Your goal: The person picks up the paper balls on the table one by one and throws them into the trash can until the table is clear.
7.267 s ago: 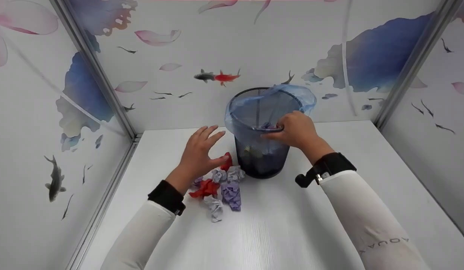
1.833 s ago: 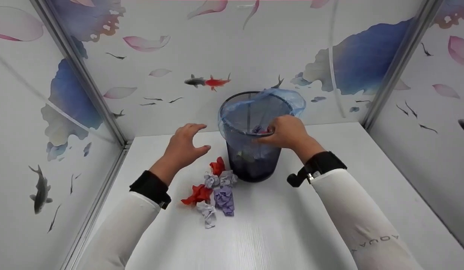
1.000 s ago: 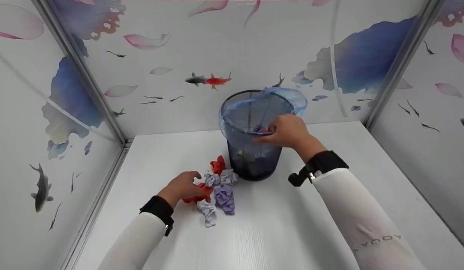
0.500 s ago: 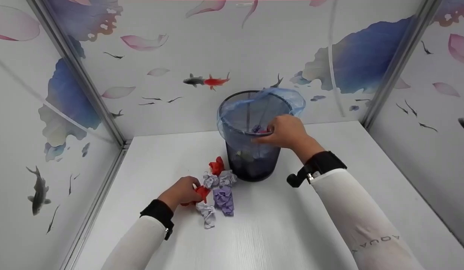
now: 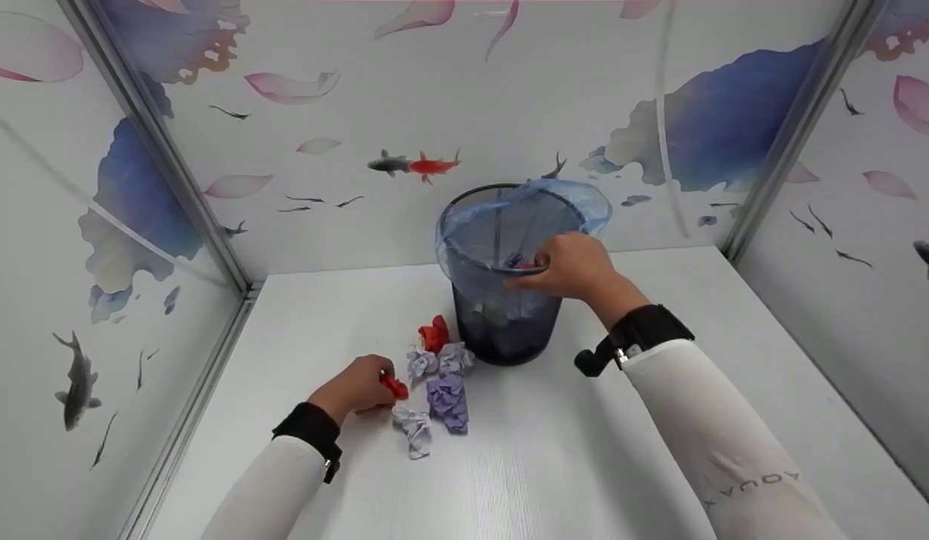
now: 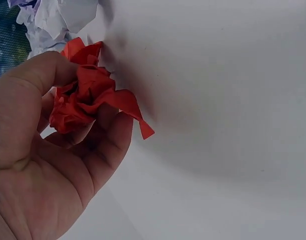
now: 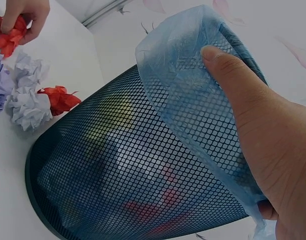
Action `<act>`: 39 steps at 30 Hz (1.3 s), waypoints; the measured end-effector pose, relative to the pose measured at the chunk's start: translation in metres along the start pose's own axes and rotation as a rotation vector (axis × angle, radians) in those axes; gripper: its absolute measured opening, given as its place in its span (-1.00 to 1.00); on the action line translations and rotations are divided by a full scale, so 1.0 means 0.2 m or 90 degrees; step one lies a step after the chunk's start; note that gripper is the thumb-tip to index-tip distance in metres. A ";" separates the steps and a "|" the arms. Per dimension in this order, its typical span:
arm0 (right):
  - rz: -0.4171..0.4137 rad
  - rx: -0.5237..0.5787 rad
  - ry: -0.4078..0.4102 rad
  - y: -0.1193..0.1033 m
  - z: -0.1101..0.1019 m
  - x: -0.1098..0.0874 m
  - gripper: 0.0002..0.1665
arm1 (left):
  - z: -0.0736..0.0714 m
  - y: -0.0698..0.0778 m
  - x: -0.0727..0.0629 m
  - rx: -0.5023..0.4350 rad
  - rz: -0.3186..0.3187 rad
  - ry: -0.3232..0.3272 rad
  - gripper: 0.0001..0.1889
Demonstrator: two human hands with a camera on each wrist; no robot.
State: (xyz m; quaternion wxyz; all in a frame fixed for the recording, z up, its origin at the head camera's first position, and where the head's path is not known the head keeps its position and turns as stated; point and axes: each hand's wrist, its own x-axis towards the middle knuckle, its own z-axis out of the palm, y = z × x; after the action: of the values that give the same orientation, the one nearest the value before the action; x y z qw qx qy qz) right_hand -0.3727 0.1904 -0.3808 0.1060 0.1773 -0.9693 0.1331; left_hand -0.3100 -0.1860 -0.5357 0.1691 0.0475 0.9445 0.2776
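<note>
Between thumb and fingers, my left hand (image 5: 357,388) pinches a crumpled red paper ball (image 6: 88,95), seen closely in the left wrist view. My right hand (image 5: 577,264) grips the near rim of a black mesh wastebasket (image 5: 506,330), its thumb outside over the blue plastic liner (image 7: 182,65). Crumpled paper shows inside through the mesh. To the right of my left hand lie a purple paper ball (image 5: 448,403), a white one (image 5: 413,431), two more white ones (image 5: 455,360) and another red paper ball (image 5: 434,334) near the basket's base.
The white table (image 5: 539,465) is bounded by a patterned back wall (image 5: 344,217) and side walls with metal corner posts. The wastebasket stands close to the back wall. Black straps (image 5: 308,433) sit on both wrists.
My left hand has come down from beside the basket, taken hold of the red paper ball and drawn it slightly left. A purple ball at the left is gone. My right hand keeps its grip.
</note>
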 end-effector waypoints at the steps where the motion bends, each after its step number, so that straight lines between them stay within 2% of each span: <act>1: 0.004 0.003 -0.003 0.00 0.00 0.00 -0.15 | 0.00 0.00 0.00 0.001 0.007 0.003 -0.80; 8: 0.013 0.010 -0.009 0.00 0.00 0.00 -0.12 | -0.04 -0.02 -0.01 -0.024 0.015 0.022 -0.80; 12: 0.010 0.008 -0.007 0.00 0.01 0.01 -0.11 | -0.09 -0.01 -0.02 -0.044 0.023 0.031 -0.81; 18: 0.012 0.005 -0.009 0.00 0.00 0.01 -0.11 | -0.18 0.06 -0.06 -0.046 0.075 0.075 -0.86; 24: 0.016 -0.002 -0.012 -0.01 -0.01 0.01 -0.16 | -0.28 0.15 -0.08 -0.030 0.132 0.121 -0.90; 28: 0.015 -0.001 -0.014 0.00 0.00 0.02 -0.15 | -0.37 0.24 -0.08 -0.018 0.142 0.143 -0.88; 33: 0.011 -0.002 -0.009 0.01 0.00 0.02 -0.15 | -0.48 0.36 -0.09 -0.004 0.158 0.168 -0.84; 39: 0.011 0.011 -0.004 0.01 0.00 0.01 -0.12 | -0.58 0.52 -0.11 0.036 0.198 0.202 -0.81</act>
State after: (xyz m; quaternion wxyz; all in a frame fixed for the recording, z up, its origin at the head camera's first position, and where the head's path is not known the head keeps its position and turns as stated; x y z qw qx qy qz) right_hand -0.3743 0.1909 -0.3817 0.1000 0.1700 -0.9701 0.1417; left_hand -0.3303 -0.1610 -0.3823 -0.0282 0.1531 0.9480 0.2777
